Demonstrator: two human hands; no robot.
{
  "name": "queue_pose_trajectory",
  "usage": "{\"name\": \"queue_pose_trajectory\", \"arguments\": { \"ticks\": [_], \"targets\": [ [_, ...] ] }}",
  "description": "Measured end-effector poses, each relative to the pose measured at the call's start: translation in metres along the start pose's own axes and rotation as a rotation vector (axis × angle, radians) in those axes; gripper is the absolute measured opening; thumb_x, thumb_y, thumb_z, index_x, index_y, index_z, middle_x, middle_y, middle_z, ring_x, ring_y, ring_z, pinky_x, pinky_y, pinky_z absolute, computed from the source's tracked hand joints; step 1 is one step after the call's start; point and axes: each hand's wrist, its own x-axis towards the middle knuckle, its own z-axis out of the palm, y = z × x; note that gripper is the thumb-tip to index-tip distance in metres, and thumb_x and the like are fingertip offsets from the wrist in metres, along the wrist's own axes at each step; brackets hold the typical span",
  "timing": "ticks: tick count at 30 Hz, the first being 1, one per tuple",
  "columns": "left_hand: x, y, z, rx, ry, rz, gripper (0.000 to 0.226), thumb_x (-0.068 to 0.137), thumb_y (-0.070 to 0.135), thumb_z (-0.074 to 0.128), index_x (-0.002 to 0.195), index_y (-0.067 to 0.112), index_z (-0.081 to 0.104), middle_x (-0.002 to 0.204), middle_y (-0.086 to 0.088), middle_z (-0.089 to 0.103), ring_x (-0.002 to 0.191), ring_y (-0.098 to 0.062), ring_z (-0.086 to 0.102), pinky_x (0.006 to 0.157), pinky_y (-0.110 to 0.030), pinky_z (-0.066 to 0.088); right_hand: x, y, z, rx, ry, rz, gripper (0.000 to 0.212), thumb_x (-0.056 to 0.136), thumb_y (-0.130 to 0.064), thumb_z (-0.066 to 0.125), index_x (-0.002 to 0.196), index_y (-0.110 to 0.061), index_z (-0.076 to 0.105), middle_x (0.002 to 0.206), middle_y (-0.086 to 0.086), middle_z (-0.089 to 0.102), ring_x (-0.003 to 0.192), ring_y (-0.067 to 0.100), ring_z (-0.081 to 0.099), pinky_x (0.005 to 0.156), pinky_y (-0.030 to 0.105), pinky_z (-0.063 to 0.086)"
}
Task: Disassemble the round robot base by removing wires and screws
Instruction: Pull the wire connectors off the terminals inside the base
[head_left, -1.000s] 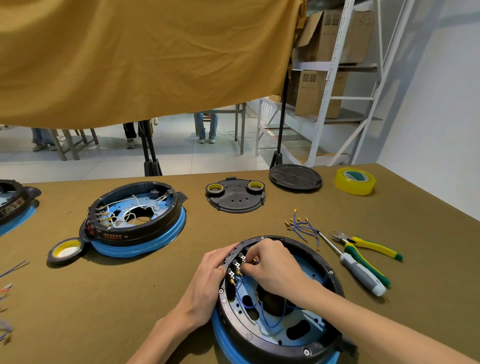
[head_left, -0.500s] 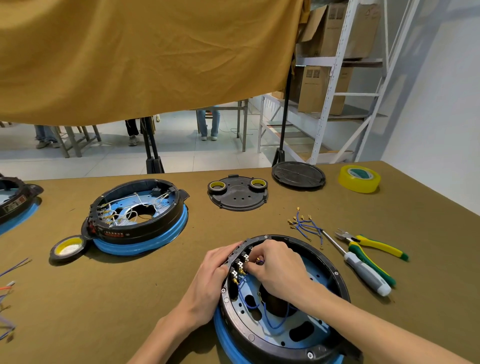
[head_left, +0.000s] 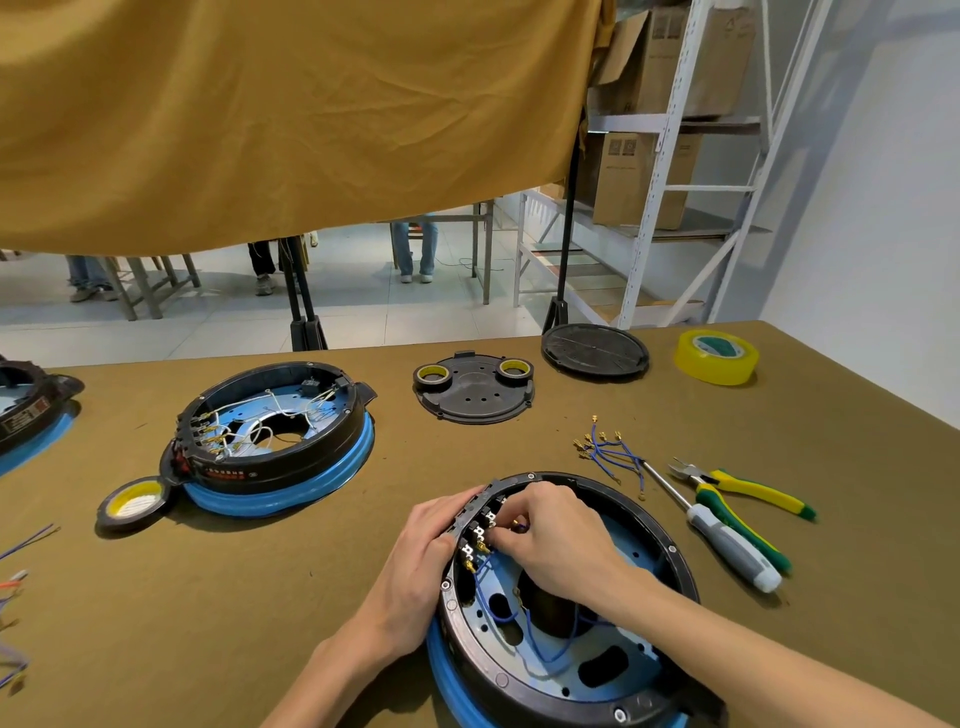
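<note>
1. Two hands work on the nearest round robot base (head_left: 571, 670), which lies at the near edge of the table just in front of the person, its black ring on a blue skirt.
2. The right hand (head_left: 558, 545) reaches inside the ring with curled fingertips (head_left: 506, 540) pinching what looks like a brass connector at the terminal row (head_left: 480, 535) on the left inner wall; the exact contact is too small to confirm.
3. The left hand (head_left: 423, 556) presses its fingers flat against the outside of the rim beside those terminals, probably to brace the base against the pull.
4. Blue wires (head_left: 540, 639) loop loose across the blue floor of the base, so the wire removal seems only partly done.
5. Freed blue wires (head_left: 605, 454) with brass ends lie in a small heap to the right, just beside a grey-handled screwdriver (head_left: 727, 548) and green-and-yellow pliers (head_left: 748, 499), likely kept within reach for the screws.
6. Farther left sits a second base (head_left: 275, 436) wired in white, with a tape roll (head_left: 132, 501) touching its edge.
7. Beyond lie a black cover plate (head_left: 475, 389) carrying two tape rolls, a round black lid (head_left: 595, 351) and a yellow tape roll (head_left: 717, 356).
8. The table (head_left: 208, 597) is covered in olive-brown cloth; a mustard curtain (head_left: 285, 114) hangs above, and a white shelving rack (head_left: 670, 166) holds cardboard boxes.
</note>
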Motion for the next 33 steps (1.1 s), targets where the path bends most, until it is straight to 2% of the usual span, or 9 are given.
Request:
{"name": "queue_pose_trajectory", "arguments": {
  "ticks": [4,8,11,17,22,25,28,33],
  "targets": [
    [-0.001,0.003,0.0,0.006,0.006,0.015,0.062,0.091,0.054,0.027,0.146,0.036,0.049,0.136,0.037,0.053,0.141,0.001,0.04,0.11,-0.018,0.034,-0.002,-0.001,0.0,-0.053,0.025,-0.03,0.017,0.091,-0.046,0.065,0.089,-0.033,0.075,0.082,-0.014,0.056,0.082,0.014,0.059,0.065,0.029,0.034],
    [-0.001,0.004,0.0,0.004,0.011,0.003,0.053,0.098,0.038,0.03,0.147,0.033,0.05,0.141,0.024,0.055,0.14,0.002,0.04,0.112,-0.022,0.035,-0.003,-0.001,-0.001,-0.058,0.021,-0.043,0.017,0.091,-0.046,0.065,0.09,-0.032,0.075,0.079,-0.014,0.054,0.083,0.014,0.059,0.065,0.029,0.033],
    [-0.001,0.004,0.0,0.009,0.009,0.003,0.053,0.097,0.034,0.03,0.146,0.034,0.05,0.141,0.024,0.055,0.141,0.0,0.04,0.112,-0.022,0.035,-0.003,-0.001,-0.002,-0.039,0.013,-0.035,0.017,0.091,-0.046,0.065,0.091,-0.033,0.075,0.077,-0.014,0.052,0.081,0.013,0.056,0.065,0.029,0.033],
    [-0.001,0.006,-0.001,0.005,-0.006,0.0,0.061,0.09,0.055,0.028,0.145,0.038,0.049,0.135,0.037,0.053,0.14,-0.001,0.041,0.11,-0.023,0.034,-0.005,-0.002,0.0,-0.088,0.038,-0.057,0.018,0.092,-0.047,0.064,0.094,-0.033,0.075,0.081,-0.015,0.05,0.089,0.013,0.062,0.066,0.029,0.033],
    [-0.001,0.005,-0.001,0.006,-0.003,-0.01,0.064,0.09,0.057,0.027,0.147,0.036,0.05,0.137,0.031,0.054,0.141,-0.001,0.04,0.113,-0.028,0.035,-0.007,0.004,-0.006,-0.064,0.02,-0.025,0.019,0.09,-0.052,0.065,0.087,-0.035,0.074,0.074,-0.019,0.049,0.077,0.006,0.051,0.062,0.028,0.034],
    [-0.002,0.004,0.0,0.006,-0.002,-0.017,0.062,0.094,0.053,0.028,0.148,0.033,0.05,0.142,0.022,0.055,0.141,-0.002,0.04,0.115,-0.031,0.035,-0.01,0.001,-0.007,-0.114,0.029,-0.042,0.022,0.091,-0.052,0.063,0.092,-0.034,0.076,0.083,-0.017,0.06,0.08,0.007,0.057,0.062,0.028,0.036],
    [-0.002,0.005,0.0,0.001,0.0,-0.02,0.065,0.091,0.057,0.027,0.148,0.034,0.05,0.143,0.022,0.055,0.141,0.0,0.04,0.115,-0.031,0.034,-0.01,-0.003,-0.009,-0.132,0.029,-0.044,0.024,0.091,-0.053,0.062,0.096,-0.034,0.077,0.089,-0.015,0.07,0.083,0.008,0.063,0.066,0.027,0.045],
    [-0.002,0.005,0.0,-0.004,0.005,-0.02,0.067,0.09,0.058,0.027,0.148,0.033,0.05,0.144,0.021,0.055,0.14,0.003,0.04,0.116,-0.029,0.034,-0.017,-0.003,-0.011,-0.237,0.08,-0.142,0.03,0.095,-0.054,0.057,0.11,-0.036,0.075,0.115,-0.016,0.067,0.102,0.012,0.064,0.078,0.029,0.048]
  ]
}}
